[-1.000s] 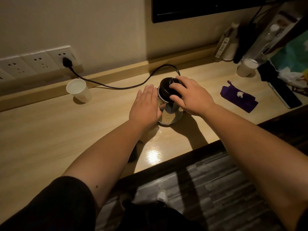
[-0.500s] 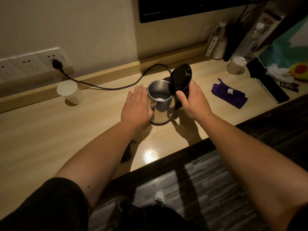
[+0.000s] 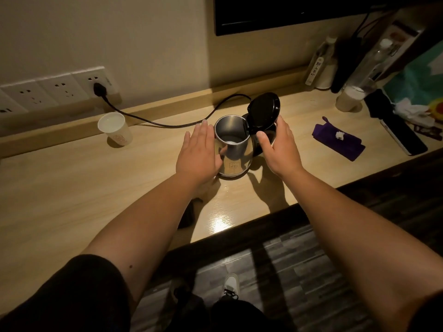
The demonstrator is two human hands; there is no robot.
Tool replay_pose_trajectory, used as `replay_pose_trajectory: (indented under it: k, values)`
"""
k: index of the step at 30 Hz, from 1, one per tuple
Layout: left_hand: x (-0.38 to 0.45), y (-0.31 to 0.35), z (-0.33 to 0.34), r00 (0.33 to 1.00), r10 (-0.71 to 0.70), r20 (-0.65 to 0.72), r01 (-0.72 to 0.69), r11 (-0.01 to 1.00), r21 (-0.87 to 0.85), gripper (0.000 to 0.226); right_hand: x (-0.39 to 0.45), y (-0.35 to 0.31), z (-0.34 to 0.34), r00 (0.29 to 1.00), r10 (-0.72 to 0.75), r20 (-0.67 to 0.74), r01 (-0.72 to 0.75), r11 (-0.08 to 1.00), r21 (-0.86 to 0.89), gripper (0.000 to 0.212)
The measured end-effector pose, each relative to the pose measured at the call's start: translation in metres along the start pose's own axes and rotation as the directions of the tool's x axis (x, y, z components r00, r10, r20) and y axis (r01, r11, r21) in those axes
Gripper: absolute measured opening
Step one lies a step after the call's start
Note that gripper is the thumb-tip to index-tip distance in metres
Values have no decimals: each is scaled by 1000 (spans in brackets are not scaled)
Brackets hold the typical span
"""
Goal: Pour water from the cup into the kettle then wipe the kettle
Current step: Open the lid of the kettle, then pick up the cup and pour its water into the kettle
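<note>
Dim, warm light falls across the pale wooden counter (image 3: 72, 192) that runs along the wall, and I see my two bare arms reaching over it. At the centre stands the steel kettle (image 3: 233, 149), upright, its black lid (image 3: 263, 110) flipped up and tilted back to the right so the inside shows; I cannot tell from here whether any water sits in it. My left hand (image 3: 197, 155) lies flat and open against the kettle's left side, fingers together and straight, gripping nothing. My right hand (image 3: 280, 146) is loosely curled by the handle side just under the raised lid, thumb forward; whether it actually closes on the handle I cannot tell, as the hand hides it. A black cord (image 3: 167, 123) runs from the kettle's back to a plug in the wall socket (image 3: 96, 82). Well off to the left, near the back ledge, the white paper cup (image 3: 115, 129) stands upright, apart from both hands. To the right lies a folded purple cloth (image 3: 338, 142), with bottles and other clutter beyond it.
</note>
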State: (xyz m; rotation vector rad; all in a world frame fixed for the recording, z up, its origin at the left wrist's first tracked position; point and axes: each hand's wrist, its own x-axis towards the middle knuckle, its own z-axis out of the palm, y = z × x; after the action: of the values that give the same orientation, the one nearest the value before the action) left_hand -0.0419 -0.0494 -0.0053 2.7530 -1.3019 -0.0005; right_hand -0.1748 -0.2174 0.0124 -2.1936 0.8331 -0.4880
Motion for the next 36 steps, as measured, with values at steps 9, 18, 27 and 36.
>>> replay_pose_trajectory:
  k: [9,18,27,36]
  values:
    - [-44,-26,-2,992,-116,41,113,991,75,75,-51,-15,25,942,-273,194,330,853,-403,39]
    - [-111,-98,-14,934,-357,25,351,927,129,74,-61,-88,112,754,-448,481,626,713,-316,63]
    - [-133,-183,-12,836,-548,31,539,830,146,73,-30,-149,203,737,-419,530,622,728,-288,71]
    - [-92,-252,13,849,-528,24,528,849,0,70,21,-166,273,799,-322,507,523,789,-322,72]
